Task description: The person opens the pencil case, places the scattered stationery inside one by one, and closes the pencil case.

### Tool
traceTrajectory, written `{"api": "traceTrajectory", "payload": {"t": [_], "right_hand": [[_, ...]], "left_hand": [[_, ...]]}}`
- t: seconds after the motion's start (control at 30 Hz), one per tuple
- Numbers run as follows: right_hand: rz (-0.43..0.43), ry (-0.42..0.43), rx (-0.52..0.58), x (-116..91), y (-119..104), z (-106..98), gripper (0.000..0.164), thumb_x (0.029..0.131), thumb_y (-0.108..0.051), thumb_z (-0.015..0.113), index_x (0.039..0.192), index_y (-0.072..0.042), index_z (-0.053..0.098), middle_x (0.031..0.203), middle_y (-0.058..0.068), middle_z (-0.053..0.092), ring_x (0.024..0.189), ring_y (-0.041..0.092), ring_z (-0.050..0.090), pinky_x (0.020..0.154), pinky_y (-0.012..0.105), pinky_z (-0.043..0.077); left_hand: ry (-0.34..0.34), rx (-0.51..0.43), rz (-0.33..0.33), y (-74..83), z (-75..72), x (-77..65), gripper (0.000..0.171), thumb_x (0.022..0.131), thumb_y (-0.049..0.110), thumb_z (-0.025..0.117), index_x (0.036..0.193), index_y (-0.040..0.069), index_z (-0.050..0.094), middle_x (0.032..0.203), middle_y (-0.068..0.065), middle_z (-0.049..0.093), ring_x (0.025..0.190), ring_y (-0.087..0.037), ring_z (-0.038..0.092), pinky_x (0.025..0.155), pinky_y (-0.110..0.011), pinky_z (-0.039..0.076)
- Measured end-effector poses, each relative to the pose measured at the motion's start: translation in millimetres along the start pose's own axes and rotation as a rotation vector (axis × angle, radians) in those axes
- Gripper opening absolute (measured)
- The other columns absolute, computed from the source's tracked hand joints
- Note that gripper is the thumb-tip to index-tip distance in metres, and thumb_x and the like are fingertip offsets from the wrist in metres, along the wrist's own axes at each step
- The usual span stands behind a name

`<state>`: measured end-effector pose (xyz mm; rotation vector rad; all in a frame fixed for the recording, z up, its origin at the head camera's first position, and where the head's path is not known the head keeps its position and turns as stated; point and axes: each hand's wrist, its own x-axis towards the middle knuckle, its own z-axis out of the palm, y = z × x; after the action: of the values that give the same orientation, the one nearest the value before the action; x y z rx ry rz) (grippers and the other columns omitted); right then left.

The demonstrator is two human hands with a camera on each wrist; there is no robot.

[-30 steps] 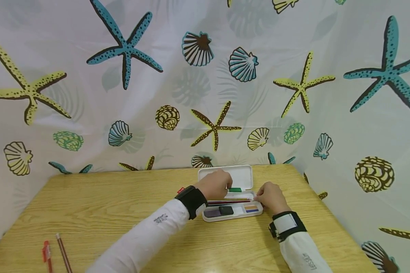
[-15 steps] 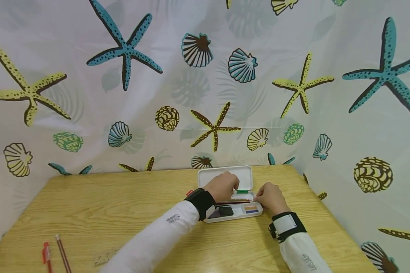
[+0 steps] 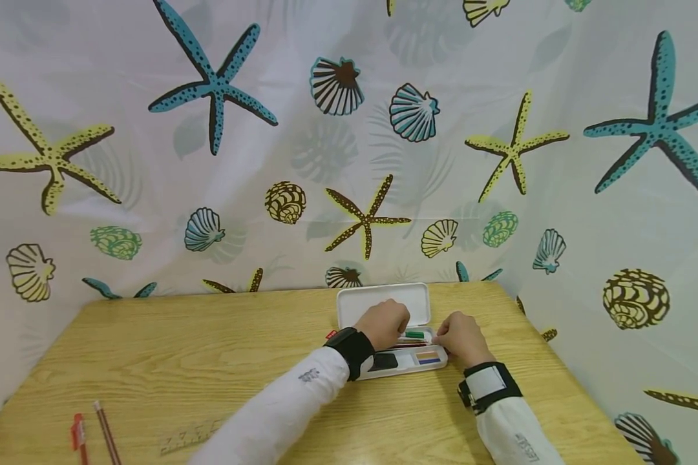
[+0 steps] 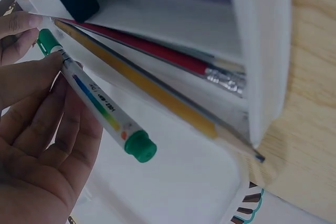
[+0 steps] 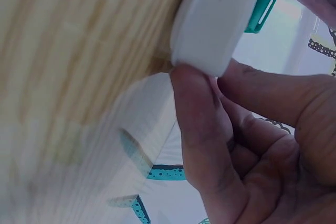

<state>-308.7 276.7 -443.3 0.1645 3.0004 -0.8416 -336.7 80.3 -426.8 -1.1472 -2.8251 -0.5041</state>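
Observation:
A white pencil case [image 3: 415, 371] lies near the back of the table, its lid [image 3: 415, 297] raised. My left hand [image 3: 386, 325] is over it and pinches a white marker [image 4: 100, 100] with green ends between thumb and fingers. Below the marker in the left wrist view, a yellow pencil [image 4: 142, 80] and a red pencil [image 4: 157, 51] lie along the case. The front part holds a black block [image 3: 385, 361] and an orange, white and blue piece [image 3: 427, 357]. My right hand [image 5: 252, 140] grips the case's right end between thumb and finger.
A red pen [image 3: 79, 431] and a dark red pencil [image 3: 107, 429] lie at the table's front left. A clear ruler [image 3: 189, 437] is partly hidden by my left sleeve. Something small and red [image 3: 331, 334] shows behind my left wrist. A patterned cloth [image 3: 302, 258] stands behind the table.
My left hand has moved rightward and slightly down with the marker, over the case. More of the ruler shows on the table. My right hand stays at the case's right end.

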Motion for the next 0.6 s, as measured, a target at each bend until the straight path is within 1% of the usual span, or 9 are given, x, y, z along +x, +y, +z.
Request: {"api": "traceTrajectory", "payload": {"t": [0.2,0.37,0.6], "right_hand": [[-0.006,0.005,-0.005,1,2,0,0.014,0.087,-0.004,0.080,0.076,0.000,0.072,0.066,0.004,0.060,0.061,0.018,0.056,0.054,0.027,0.043],[-0.021,0.006,-0.001,-1,2,0,0.014,0.087,-0.003,0.079,0.076,0.001,0.072,0.065,0.004,0.060,0.060,0.018,0.056,0.053,0.027,0.042],[-0.024,0.011,-0.007,0,0,-1,0.015,0.087,-0.003,0.079,0.075,0.001,0.072,0.065,0.003,0.059,0.060,0.018,0.056,0.053,0.027,0.042]], "left_hand": [[0.014,0.011,0.009,-1.4,8.0,4.3,0.032,0.091,-0.003,0.070,0.068,0.016,0.059,0.067,0.005,0.051,0.064,-0.009,0.049,0.055,-0.022,0.038],[-0.002,0.015,0.000,-2.9,14.6,7.1,0.031,0.090,-0.002,0.072,0.068,0.016,0.059,0.068,0.005,0.052,0.064,-0.010,0.050,0.056,-0.023,0.039],[-0.012,0.005,0.012,-4.4,15.8,10.1,0.027,0.089,-0.004,0.072,0.071,0.014,0.064,0.068,0.005,0.053,0.065,-0.009,0.050,0.057,-0.022,0.040]]}}
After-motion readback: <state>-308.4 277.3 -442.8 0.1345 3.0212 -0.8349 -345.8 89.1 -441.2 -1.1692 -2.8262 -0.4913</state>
